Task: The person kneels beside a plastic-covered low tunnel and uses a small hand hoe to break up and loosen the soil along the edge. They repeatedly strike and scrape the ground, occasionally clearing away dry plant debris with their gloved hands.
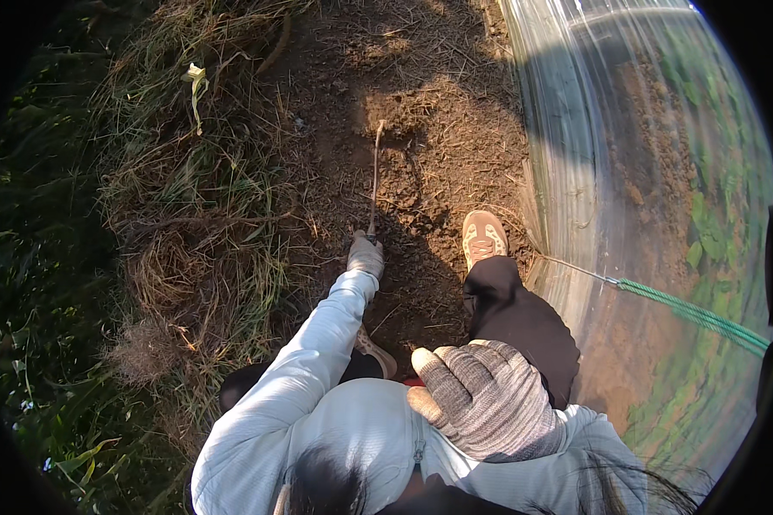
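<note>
My left hand (365, 256), in a grey knit glove, is closed around the near end of a thin brownish rod (377, 174). The rod points away from me over bare soil (438, 154), its far end beside a dug, crumbly patch. Close to my chest, above the right thigh, is my right hand (483, 399) in a striped grey glove with tan fingertips. Its back faces the camera and its palm is hidden, so I cannot tell whether it holds anything. A bit of something red (415, 382) shows beside its fingers.
Clear plastic sheeting (560, 161) rises along the right, with green plants behind it. A green rope (689, 309) joins a thin wire (573, 267) at the sheeting. Heaped dry grass (174, 270) lines the left. My right shoe (483, 238) stands on the soil.
</note>
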Demonstrator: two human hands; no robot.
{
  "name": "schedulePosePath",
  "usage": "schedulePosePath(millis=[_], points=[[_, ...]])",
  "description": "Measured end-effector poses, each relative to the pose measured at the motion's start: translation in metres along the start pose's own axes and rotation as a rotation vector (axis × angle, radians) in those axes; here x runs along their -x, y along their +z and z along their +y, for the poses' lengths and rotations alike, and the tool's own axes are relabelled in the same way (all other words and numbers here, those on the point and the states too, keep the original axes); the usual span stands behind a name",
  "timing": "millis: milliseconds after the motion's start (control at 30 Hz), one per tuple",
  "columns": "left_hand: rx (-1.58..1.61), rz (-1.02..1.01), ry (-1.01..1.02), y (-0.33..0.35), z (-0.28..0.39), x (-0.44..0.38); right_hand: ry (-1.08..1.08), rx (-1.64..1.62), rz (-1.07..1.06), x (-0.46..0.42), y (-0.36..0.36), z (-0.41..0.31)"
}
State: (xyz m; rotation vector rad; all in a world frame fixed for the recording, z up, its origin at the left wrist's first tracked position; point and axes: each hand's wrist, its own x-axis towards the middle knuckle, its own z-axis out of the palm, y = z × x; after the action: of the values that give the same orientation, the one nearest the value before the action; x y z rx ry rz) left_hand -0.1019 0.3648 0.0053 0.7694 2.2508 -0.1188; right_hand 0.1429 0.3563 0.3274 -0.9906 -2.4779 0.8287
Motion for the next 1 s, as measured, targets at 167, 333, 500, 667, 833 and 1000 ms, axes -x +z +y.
schedulePosePath(millis=[167, 333, 500, 667, 833, 1000], points=[[-0.028, -0.042, 0.043, 0.017, -0.062, 0.034, -0.045, -0.030, 0.024, 0.005, -0.001, 0.001], [-0.023, -0.009, 0.061, 0.009, -0.035, 0.031, -0.053, -0.018, 0.080, 0.009, -0.004, 0.004], [0.075, 0.059, 0.165, -0.013, 0.055, -0.036, -0.011, -0.066, 0.073, 0.010, -0.005, 0.006], [0.007, 0.075, 0.263, -0.011, 0.101, -0.062, 0.011, -0.074, 0.052, 0.006, -0.009, 0.005], [0.007, -0.024, 0.202, 0.014, 0.066, -0.034, 0.039, -0.028, 0.061, 0.002, -0.006, 0.006], [-0.059, -0.009, 0.214, 0.015, 0.029, -0.016, 0.032, -0.047, 0.058, 0.004, -0.005, 0.003]])
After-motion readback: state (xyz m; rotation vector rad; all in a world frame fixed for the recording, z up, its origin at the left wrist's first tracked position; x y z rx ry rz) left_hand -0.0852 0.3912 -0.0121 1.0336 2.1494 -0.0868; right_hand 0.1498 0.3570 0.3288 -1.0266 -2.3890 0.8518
